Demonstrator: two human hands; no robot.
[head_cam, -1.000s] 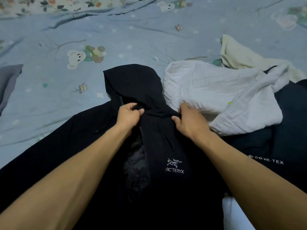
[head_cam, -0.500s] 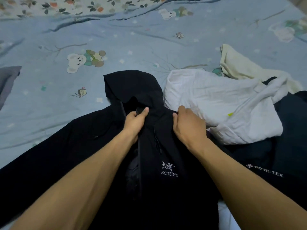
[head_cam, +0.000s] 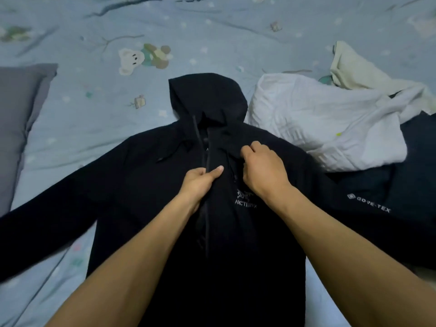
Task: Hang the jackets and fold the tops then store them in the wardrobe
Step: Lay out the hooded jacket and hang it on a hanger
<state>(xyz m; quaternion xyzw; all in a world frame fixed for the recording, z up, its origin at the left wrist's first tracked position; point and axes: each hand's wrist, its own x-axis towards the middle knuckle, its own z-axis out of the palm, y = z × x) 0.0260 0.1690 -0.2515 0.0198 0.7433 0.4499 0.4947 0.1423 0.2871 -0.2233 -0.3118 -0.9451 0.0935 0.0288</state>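
I see the black jacket [head_cam: 146, 185] lying flat on its back on the bed [head_cam: 82, 128], with its hood [head_cam: 207, 97] pointing away from me and both sleeves spread out to the sides. The front is partly open along the zip. My left hand [head_cam: 200, 182] is in the middle of the chest, and its grip is closed on the edge of the front flap, with the thumb pressed on top of the cloth. My right hand [head_cam: 262, 168] is just beside it, near the collar, and its curled fingers pinch the black cloth there. A small white logo [head_cam: 245, 199] sits on the chest right below my right hand. More white letters [head_cam: 369, 202] show on the sleeve at the right. Just to the right of the hood lies a crumpled white top [head_cam: 325, 123], touching the jacket's shoulder. Behind it is a cream top [head_cam: 358, 67], and another dark garment [head_cam: 415, 171] lies at the far right. A grey pillow [head_cam: 18, 119] rests at the left edge of the bed. The bed sheet is light blue with little bear pictures.
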